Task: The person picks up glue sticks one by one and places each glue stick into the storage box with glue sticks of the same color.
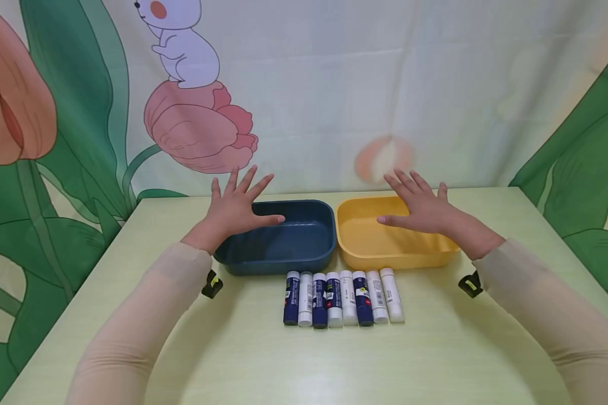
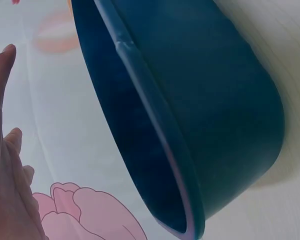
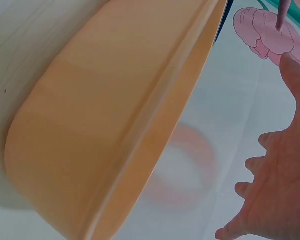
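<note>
My left hand (image 1: 238, 208) hovers with spread fingers over the left part of a dark blue tray (image 1: 284, 267). The right hand (image 1: 423, 207), fingers also spread, is above a yellow tray (image 1: 380, 261). Neither hand holds anything. In the wrist views, the blue tray's side (image 2: 205, 90) and the yellow tray's side (image 3: 90, 110) stand apart from the hands. In front of the trays lies a row of several glue sticks, some with dark blue barrels, such as the leftmost glue stick (image 1: 291, 298), and some white, such as the rightmost glue stick (image 1: 392, 295).
The two trays stand side by side near the back of the pale table (image 1: 304, 365). Behind the table hangs a curtain (image 1: 304, 95) printed with tulips and a white animal. A dark strap piece (image 1: 213, 284) shows below the left sleeve, another strap piece (image 1: 470, 285) below the right.
</note>
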Tool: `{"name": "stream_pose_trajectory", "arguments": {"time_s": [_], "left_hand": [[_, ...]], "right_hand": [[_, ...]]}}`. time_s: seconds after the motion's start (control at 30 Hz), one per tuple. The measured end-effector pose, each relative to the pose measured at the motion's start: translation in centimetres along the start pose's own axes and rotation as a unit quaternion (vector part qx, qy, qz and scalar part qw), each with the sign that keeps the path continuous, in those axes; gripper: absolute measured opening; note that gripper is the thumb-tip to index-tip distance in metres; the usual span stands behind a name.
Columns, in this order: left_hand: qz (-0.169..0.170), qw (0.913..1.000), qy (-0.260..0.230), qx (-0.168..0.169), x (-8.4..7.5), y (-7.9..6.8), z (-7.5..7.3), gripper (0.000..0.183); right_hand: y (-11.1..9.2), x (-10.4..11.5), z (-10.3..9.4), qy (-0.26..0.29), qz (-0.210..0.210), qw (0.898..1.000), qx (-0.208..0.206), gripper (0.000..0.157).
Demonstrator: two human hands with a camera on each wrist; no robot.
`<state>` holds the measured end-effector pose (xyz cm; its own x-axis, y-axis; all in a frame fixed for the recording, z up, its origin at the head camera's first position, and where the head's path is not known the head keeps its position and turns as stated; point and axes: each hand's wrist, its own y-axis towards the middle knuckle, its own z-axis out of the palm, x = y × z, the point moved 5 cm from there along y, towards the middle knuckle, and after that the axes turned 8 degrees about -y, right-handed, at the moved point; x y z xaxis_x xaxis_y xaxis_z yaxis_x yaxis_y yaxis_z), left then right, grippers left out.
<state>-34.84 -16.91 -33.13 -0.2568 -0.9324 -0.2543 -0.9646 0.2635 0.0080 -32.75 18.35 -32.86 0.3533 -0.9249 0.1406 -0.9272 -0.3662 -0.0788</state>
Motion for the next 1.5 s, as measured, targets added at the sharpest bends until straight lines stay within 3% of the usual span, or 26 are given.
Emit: {"name": "stream_pose_trajectory", "arguments": {"time_s": [0.6,0.9,1.17,1.5], "left_hand": [[-0.004,1.0000,0.001,-0.008,-0.1,-0.9,-1.3,0.099],[-0.012,0.9999,-0.003,-0.011,0.8,-1.7,-2.0,0.100],[-0.027,0.9995,-0.010,-0.013,1.6,-2.8,-2.7,0.096],[-0.049,0.9976,-0.048,0.009,3.2,-4.1,-3.3,0.096]], "right_hand": [[-0.8,-0.3,-0.6,0.006,0.008,1.000,-0.008,0.096],[-2.1,-0.3,-0.4,0.036,0.004,0.999,-0.010,0.093],[-3.2,-0.3,-0.4,0.027,0.009,0.999,-0.016,0.091],[-4.7,-0.5,-0.4,0.017,0.007,0.999,-0.031,0.088]]}}
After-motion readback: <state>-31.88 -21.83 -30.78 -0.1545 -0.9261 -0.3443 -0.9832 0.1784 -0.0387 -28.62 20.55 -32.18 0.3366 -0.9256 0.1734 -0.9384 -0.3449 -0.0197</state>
